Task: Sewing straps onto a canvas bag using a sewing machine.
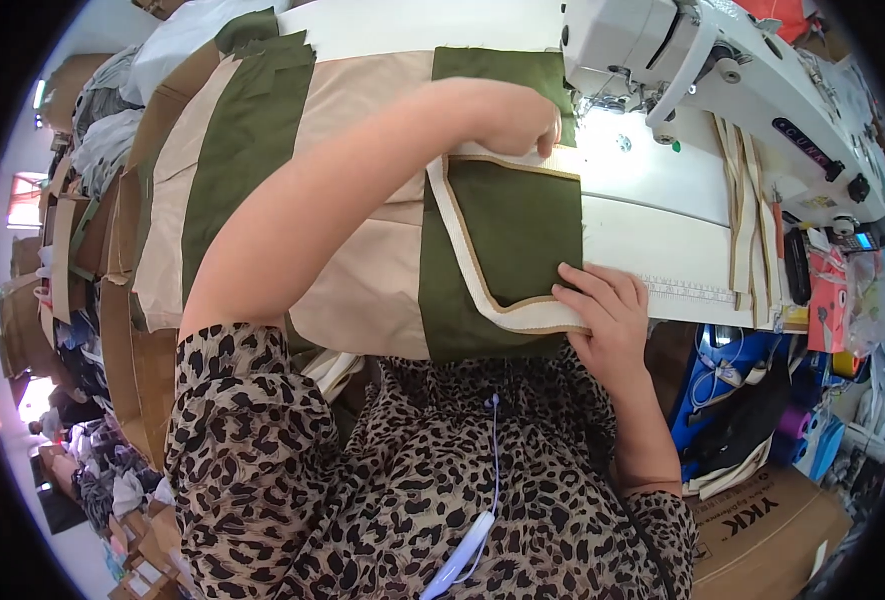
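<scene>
- White tape (457, 240) with tan edges, at the centre of the frame: it bends round in an open U whose ends point rightward, lying on a dark green panel (518, 225).
- Left hand (515, 118), upper centre: fingers curled down at the tape's upper run, close to the sewing machine (623, 45); whether they pinch or merely press cannot be told. The placing probably keeps that run aligned near the needle area.
- Right hand (613, 312), right of centre: fingers spread, palm down, over the tape's lower end and the panel edge, presumably to hold both flat and stop the cloth swinging.
- Appearance: tape smooth on its straight runs, rounded at the two turns; green cloth matt and mostly flat.
- Beige fabric (363, 300), left of the panel: softly creased, with a further green band (253, 160) beyond it; the spread likely takes the cloth's weight.
- White counter (648, 245), beneath: a printed ruler scale (693, 290) runs near its front edge.
- Loose strips (743, 200), right: draped over the counter, seemingly within reach.
</scene>
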The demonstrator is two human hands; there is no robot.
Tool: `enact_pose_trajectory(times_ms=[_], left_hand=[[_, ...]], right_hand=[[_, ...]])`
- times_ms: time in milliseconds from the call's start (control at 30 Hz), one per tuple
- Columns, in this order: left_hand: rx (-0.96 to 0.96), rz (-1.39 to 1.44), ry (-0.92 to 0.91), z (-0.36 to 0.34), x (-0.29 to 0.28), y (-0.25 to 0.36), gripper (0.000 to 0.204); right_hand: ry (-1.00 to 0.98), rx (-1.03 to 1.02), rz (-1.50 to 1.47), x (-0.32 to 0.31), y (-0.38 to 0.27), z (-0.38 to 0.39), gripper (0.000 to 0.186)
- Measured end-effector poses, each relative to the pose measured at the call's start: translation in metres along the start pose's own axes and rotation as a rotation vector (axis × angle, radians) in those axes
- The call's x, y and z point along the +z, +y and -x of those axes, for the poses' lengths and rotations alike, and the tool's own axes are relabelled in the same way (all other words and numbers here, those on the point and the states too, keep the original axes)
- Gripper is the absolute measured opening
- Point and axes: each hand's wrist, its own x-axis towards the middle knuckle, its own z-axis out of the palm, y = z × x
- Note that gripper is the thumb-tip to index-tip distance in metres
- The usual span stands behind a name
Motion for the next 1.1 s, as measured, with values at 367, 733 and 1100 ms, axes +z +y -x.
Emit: enact_pose_trajectory(times_ms=[367,733,1100], left_hand=[[0.219,-0.148,0.743,0.020,0.077,0.013,0.016],[0.192,-0.053,0.877,0.012,0.088,0.013,0.020],[0.198,-0.064,0.869,0.012,0.087,0.015,0.019]], right_hand=[[0.025,0.011,0.013,-0.001,-0.004,0.004,0.037],[0.050,0.042,0.006,0.004,-0.005,0.003,0.030],[0.050,0.065,-0.017,0.004,-0.006,0.003,0.032]])
